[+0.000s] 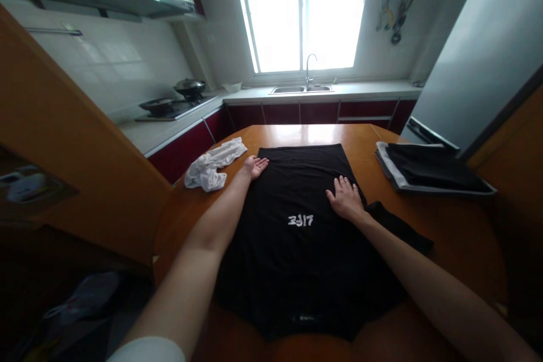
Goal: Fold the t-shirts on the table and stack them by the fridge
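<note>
A black T-shirt [297, 260] with white lettering lies spread on the wooden table, its hem toward the window and its collar toward me. My left hand [257, 166] is at the shirt's left edge near the hem, palm turned up and fingers stretched out. Flat on the right side of the cloth rests my right hand [345, 198], palm down with the fingers spread. One black sleeve [401, 226] sticks out to the right beneath my right forearm. Neither hand grips anything.
A crumpled white garment [216, 164] lies on the wooden table [305, 134] at the left. Folded black and grey cloths [432, 168] are stacked at the right. Beyond are a counter with a sink [292, 90], a stove with pans [189, 87] and a refrigerator [475, 56].
</note>
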Tool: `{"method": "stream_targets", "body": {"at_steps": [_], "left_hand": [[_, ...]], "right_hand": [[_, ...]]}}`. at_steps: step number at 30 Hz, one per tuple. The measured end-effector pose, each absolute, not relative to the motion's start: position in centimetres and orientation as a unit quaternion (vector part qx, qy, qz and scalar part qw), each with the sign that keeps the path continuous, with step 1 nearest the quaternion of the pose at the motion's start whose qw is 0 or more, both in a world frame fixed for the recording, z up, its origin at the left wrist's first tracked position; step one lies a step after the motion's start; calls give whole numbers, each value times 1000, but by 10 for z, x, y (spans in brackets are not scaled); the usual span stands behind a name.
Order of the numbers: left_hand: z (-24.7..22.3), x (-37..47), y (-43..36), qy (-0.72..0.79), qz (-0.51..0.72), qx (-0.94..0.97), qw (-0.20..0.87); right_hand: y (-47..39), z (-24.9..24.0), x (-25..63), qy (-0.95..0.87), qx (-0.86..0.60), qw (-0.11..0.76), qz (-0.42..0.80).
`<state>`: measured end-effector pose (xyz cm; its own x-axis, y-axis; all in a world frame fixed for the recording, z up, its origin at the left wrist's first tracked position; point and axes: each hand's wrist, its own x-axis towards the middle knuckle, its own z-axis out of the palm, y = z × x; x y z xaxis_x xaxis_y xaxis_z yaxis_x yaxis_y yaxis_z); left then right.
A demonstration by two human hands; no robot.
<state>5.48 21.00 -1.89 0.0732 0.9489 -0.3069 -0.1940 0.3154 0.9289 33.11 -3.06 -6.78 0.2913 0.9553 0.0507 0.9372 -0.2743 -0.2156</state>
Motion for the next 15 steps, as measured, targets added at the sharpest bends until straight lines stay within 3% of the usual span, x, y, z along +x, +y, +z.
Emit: {"method": "stream_targets", "body": {"at_steps": [10, 15], "left_hand": [[-13, 70, 257, 541, 470, 381, 584], [-24, 61, 269, 590, 473, 440, 483]], "right_hand": [[-32, -65, 327, -594, -796, 104, 43], [-32, -66, 327, -592, -798, 107, 41]]}}
